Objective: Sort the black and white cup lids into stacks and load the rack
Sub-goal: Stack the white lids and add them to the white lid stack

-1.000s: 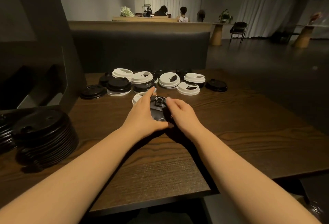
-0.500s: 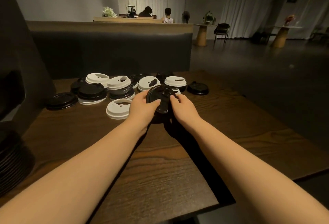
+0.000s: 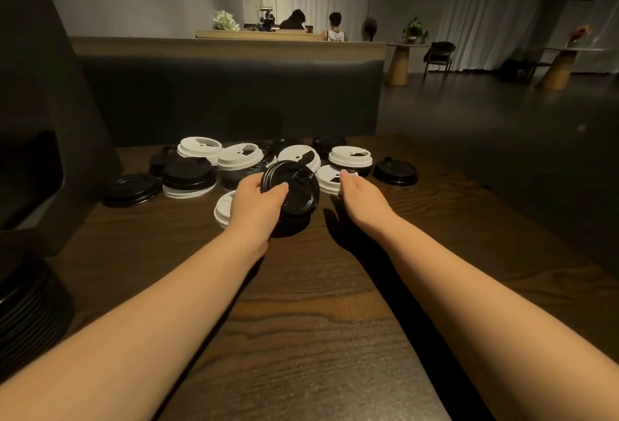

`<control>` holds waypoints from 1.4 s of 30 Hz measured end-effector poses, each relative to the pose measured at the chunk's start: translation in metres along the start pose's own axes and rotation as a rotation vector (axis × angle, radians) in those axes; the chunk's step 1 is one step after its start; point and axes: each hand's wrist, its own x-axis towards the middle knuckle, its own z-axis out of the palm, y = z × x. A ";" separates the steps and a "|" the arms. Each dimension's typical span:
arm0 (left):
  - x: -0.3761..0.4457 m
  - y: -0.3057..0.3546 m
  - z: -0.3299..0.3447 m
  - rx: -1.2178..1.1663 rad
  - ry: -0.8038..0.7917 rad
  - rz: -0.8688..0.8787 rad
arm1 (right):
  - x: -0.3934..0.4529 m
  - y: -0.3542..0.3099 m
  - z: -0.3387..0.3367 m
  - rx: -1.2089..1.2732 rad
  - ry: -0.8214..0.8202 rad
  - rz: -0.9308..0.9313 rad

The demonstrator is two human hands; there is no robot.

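- Lids in black and white are seen from the head view, scattered across the far part of the dark wooden worktop.
- One black lid is held tilted in the left hand, with the thumb curled over its face and the fingers hidden behind it.
- Part of a white lid is covered by the left hand, so only its left edge can be made out.
- The right hand is stretched forward with fairly straight fingers; its fingertips reach a white lid, but whether they touch it cannot be told.
- Further white lids are seen behind: one at the far left, one beside it resting on dark lids, one partly hidden by the held lid, and one at the right.
- A lone black lid is set apart at the right end; another flat black lid lies at the left end.
- A black lid atop a white one is seen left of centre.
- A stack of black lids is cut off by the left edge and lost in shadow.
- A dark upright panel blocks the left side; a dark bench back stands behind the worktop.
- Two seated people are dimly visible far beyond.
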 end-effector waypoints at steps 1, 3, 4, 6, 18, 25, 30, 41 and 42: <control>0.002 0.000 -0.010 0.061 0.016 0.026 | 0.004 -0.002 0.001 -0.049 -0.008 -0.013; 0.002 -0.002 -0.026 0.218 -0.006 0.053 | 0.011 -0.001 0.005 -0.182 -0.070 -0.019; 0.000 -0.004 -0.032 0.299 -0.031 0.058 | 0.015 0.002 0.007 -0.241 -0.125 -0.012; -0.004 -0.011 -0.037 0.425 -0.074 0.082 | 0.020 0.008 0.011 -0.310 -0.190 -0.015; -0.023 -0.011 -0.046 1.010 -0.005 0.314 | -0.035 -0.012 0.009 -0.192 0.002 -0.101; 0.007 -0.018 -0.072 0.994 -0.080 0.119 | -0.040 -0.001 0.006 -0.064 0.103 -0.049; 0.002 -0.015 -0.066 0.967 -0.172 0.189 | -0.041 0.004 0.001 0.004 0.121 -0.021; -0.006 -0.013 -0.063 0.574 -0.145 0.196 | -0.051 -0.002 0.003 0.106 -0.016 -0.081; -0.007 -0.012 -0.062 0.577 -0.151 0.201 | -0.051 -0.002 0.002 0.111 -0.015 -0.064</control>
